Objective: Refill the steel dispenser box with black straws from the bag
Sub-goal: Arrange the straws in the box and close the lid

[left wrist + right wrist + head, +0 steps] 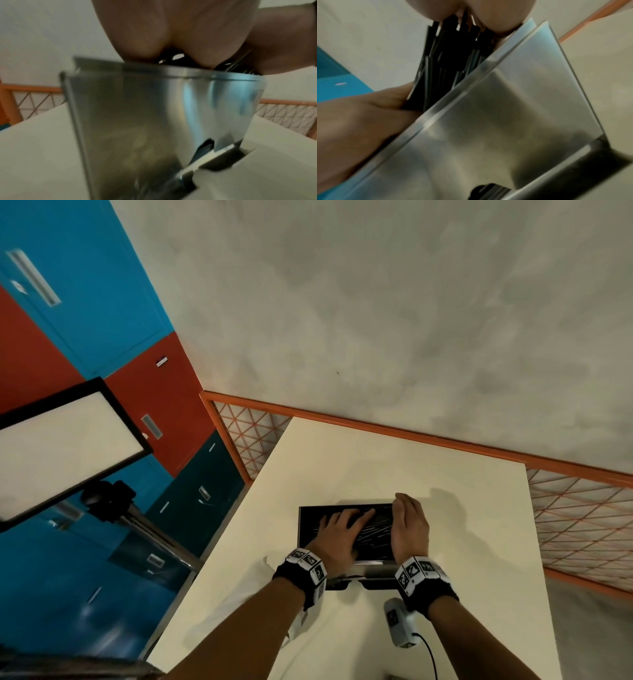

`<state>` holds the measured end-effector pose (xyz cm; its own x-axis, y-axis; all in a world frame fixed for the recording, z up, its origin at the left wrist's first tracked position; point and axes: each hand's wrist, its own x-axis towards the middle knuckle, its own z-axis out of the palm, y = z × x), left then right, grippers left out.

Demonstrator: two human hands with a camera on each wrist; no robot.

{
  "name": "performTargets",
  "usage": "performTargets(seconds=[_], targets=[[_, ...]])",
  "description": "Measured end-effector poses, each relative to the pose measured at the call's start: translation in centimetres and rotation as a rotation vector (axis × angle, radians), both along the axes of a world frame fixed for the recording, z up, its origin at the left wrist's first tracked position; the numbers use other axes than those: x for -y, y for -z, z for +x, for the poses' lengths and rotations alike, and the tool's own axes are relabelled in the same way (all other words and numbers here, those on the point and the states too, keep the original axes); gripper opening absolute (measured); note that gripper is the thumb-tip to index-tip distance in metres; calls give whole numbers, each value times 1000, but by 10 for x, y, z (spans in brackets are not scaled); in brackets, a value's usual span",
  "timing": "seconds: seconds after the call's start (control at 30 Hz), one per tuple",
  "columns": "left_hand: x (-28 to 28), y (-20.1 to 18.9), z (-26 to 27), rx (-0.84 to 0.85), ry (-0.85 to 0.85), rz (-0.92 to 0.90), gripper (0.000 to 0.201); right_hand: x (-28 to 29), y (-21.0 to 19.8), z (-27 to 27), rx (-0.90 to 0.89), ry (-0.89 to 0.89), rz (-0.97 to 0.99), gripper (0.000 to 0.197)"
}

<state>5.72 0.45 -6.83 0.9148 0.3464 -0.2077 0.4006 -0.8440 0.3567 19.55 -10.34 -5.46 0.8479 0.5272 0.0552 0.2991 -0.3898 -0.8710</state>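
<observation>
The steel dispenser box [374, 565] stands open on the cream table [376, 460], and black straws [376, 534] lie criss-crossed inside it. My left hand [342, 529] lies flat on the straws with its fingers spread. My right hand [409, 520] stands edge-on at the box's right end, fingers straight against the straw ends. The left wrist view shows the box's front wall [137, 115] under my palm [171, 27]. In the right wrist view, the straws [453, 54] stick out above the steel wall [505, 121]. A crumpled clear bag [297, 623] lies under my left forearm.
A grey device with a cable [399, 625] lies on the table by my right wrist. An orange mesh fence [582, 525] runs behind and to the right of the table. A light panel on a tripod [65, 446] and blue and red lockers [85, 285] stand to the left.
</observation>
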Motion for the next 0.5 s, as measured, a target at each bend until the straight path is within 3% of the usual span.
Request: performTargets(seconds=[0.07,0.17,0.33,0.5], targets=[[-2,9,-8,94,-1,-2,82,0,2,-7,50,-75,-79,41],[-8,13,-16,122,-12,6,93,4,8,-10,153,-189,-219,44],[-5,8,-17,47,-27,35,115,4,6,1,110,-83,-162,43],[4,14,-15,18,-57,93,122,11,15,-10,175,-197,-269,46]])
